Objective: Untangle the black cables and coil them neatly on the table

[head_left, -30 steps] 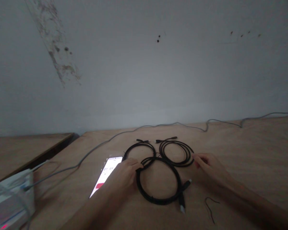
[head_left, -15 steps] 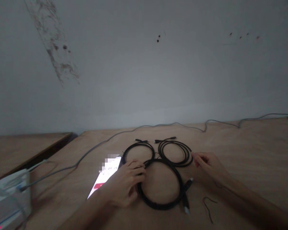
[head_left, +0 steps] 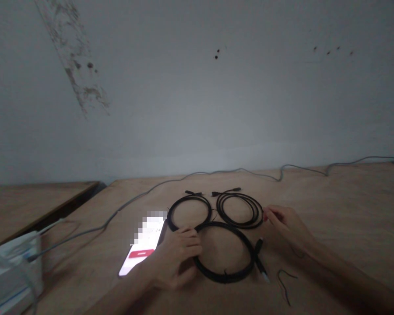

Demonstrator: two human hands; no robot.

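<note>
Three coils of black cable lie close together on the wooden table. My left hand has its fingers curled round the left side of the nearest coiled cable, whose two plugs cross at its right side. A small tie shows at the bottom of that coil. At the right edge of the back right coil, the fingertips of my right hand are pinched together. What they hold is too small to make out. The back left coil touches neither hand visibly.
A lit phone lies left of the coils, partly behind my left forearm. A loose thin tie rests at front right. A grey cord runs along the wall from a white box at far left.
The nearest coil has turned and shifted slightly right, bringing its tie into view at the bottom. My left hand has moved slightly with it; my right hand stays nearly in place.
</note>
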